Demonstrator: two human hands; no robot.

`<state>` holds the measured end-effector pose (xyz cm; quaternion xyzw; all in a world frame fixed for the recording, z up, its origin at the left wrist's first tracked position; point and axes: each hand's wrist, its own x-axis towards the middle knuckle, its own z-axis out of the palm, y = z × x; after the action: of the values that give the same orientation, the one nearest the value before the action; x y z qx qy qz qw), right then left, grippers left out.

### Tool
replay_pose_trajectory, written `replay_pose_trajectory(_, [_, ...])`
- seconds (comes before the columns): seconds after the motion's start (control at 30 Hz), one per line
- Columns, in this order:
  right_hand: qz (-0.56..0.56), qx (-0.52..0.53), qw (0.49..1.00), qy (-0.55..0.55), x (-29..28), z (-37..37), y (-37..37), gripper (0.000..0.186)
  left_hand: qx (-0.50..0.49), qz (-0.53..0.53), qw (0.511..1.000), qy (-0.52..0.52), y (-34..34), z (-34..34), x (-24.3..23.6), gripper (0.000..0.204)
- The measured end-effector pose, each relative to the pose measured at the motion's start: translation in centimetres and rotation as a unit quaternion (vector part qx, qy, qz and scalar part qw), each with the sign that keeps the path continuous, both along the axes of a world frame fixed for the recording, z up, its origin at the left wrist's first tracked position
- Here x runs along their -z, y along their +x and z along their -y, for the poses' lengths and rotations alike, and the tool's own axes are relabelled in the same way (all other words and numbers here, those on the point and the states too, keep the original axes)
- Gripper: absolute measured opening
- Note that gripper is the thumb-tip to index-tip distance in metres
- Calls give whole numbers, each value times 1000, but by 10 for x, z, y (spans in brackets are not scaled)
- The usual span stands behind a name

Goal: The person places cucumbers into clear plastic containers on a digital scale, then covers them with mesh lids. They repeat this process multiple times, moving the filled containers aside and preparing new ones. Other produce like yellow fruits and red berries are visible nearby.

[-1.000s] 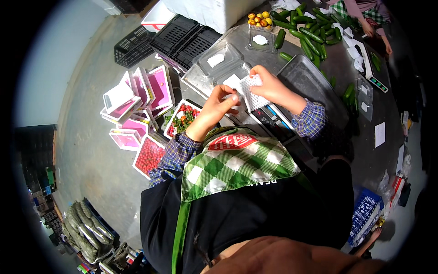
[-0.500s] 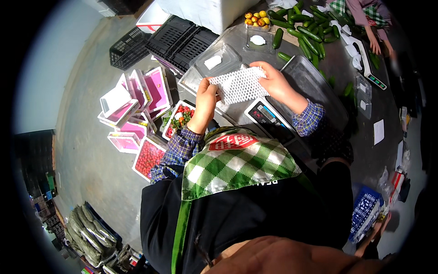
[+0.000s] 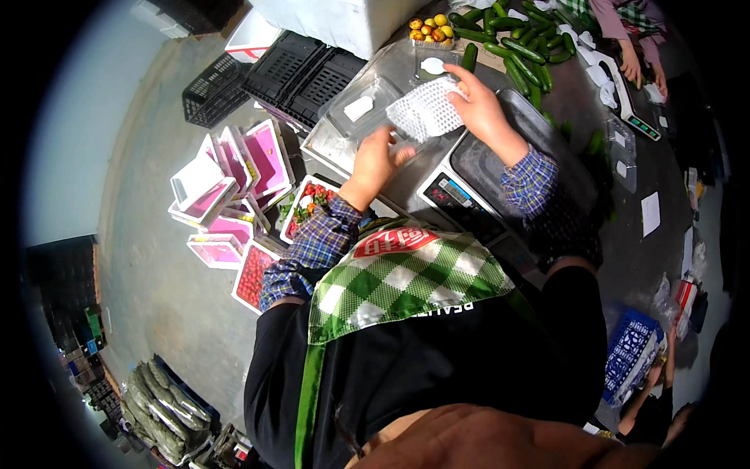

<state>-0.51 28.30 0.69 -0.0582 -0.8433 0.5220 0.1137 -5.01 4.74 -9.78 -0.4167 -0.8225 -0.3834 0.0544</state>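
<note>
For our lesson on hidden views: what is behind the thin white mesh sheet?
Left of the white mesh sheet, part of a clear rectangular plastic container with a white label shows. Whatever the sheet covers cannot be seen.

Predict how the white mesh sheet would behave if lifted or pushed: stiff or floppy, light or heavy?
The white mesh sheet is probably floppy, since it looks thin. Its many small holes suggest it is light for its size. Being broad and flat, it would likely slide or crumple, not roll.
</note>
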Motion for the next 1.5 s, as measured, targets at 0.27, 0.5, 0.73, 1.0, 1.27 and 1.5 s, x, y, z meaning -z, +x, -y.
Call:
replay_pose_trajectory(0.27, [-21,20,999,46,-33,-24,42,25,35,-54,990,-123,-5,5,59,17])
replay_pose_trajectory(0.5, [-18,-240,963,122,-8,34,46,19,0,-55,994,-92,-24,18,-4,17])
replay_pose_trajectory(0.73, [-17,-350,871,345,34,93,9,13,-30,51,998,19,-33,25,-36,21])
replay_pose_trajectory(1.0, [181,-424,805,373,73,101,-4,23,-96,299,930,188,-47,47,-114,27])
replay_pose_trajectory(1.27, [203,-352,894,188,32,59,-18,28,-93,298,875,369,-74,68,-147,23])
replay_pose_trajectory(1.5, [99,-148,971,-158,-67,-54,109,33,28,135,970,198,-43,15,-164,17])
